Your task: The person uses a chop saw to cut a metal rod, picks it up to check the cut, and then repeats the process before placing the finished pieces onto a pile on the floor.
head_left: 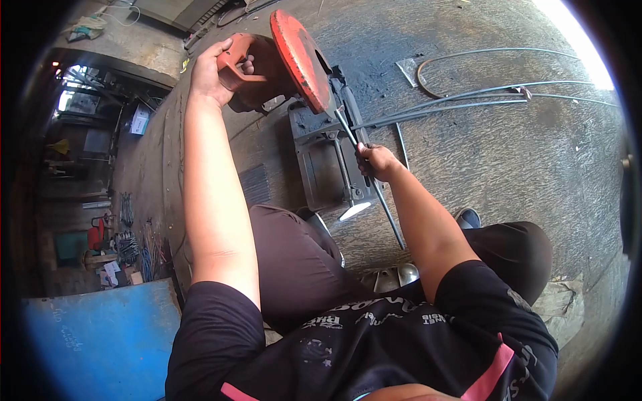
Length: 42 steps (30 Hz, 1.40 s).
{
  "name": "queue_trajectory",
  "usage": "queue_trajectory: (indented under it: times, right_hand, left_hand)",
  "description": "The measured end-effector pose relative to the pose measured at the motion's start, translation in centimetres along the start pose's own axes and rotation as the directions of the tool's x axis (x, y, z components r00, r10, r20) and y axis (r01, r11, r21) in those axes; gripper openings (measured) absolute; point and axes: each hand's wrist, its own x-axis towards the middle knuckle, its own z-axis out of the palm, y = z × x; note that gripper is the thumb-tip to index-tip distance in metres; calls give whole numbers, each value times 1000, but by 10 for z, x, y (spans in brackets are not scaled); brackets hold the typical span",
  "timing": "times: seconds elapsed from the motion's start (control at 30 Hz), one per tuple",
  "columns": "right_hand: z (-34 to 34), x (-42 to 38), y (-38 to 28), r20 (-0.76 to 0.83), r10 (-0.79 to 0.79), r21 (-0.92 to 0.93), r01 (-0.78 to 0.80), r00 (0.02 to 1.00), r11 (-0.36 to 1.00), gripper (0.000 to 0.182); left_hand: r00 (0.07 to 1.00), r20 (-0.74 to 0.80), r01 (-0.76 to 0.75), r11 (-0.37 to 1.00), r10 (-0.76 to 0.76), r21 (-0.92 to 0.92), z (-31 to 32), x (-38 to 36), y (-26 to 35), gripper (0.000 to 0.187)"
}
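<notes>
Right grip (376, 160) closed on thin grey steel rod (386, 207) | straight

We note the saw's blade guard (301, 60): painted red metal, matt and scuffed. Saw handle (234, 63): orange plastic, dull. Saw base (328, 164): dark, grimy metal. Steel rod (378, 180): bare grey, smooth. Floor (481, 160): rough, stained concrete. Shirt (374, 347): black cloth.

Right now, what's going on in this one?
A person sits on a concrete floor at a chop saw. The left hand grips the saw's orange handle, with the red blade guard raised. The right hand holds a thin metal rod across the saw's base. More rods lie beyond.
</notes>
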Motion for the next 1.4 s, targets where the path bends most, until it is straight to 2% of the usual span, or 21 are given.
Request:
queue_trajectory:
  times: [0.07,0.13,0.23,0.37,0.53,0.67,0.87,1.07,1.23,1.4]
  right_hand:
    - [1,-1,-1,30,15,-18,-15,999,1000,33]
    - [6,-5,-4,-21,108,16,-108,994,994,37]
    - [4,-2,-3,15,129,67,-130,991,989,38]
    - [1,0,-4,16,143,34,-143,990,989,39]
    - [6,-7,-9,115,185,83,-195,976,977,41]
    - [3,-4,-6,173,185,56,-197,967,979,43]
    - [5,-4,-3,152,135,65,-146,979,987,39]
    - [6,-9,-7,108,96,76,-104,990,992,26]
    - [4,-8,-10,55,76,-20,-75,996,997,26]
    - [8,-3,-5,60,84,53,-87,995,995,28]
  left_hand:
    - [1000,-28,12,1000,-12,10,3,-2,1,38]
    - [1000,-18,15,1000,-15,4,0,0,1,38]
    - [1000,-9,9,1000,-9,-5,-1,1,0,38]
    - [1000,-25,13,1000,-14,-18,1,-1,1,37]
    - [1000,5,8,1000,-8,-30,-1,2,1,36]
    - [1000,5,15,1000,-14,-27,-1,1,2,35]
    - [1000,13,8,1000,-7,-31,-1,1,2,36]
    - [1000,0,27,999,-27,-35,-2,1,1,36]
    - [1000,-12,0,1000,0,-29,1,-1,2,36]
    - [1000,-6,9,1000,-9,-30,1,-1,2,36]
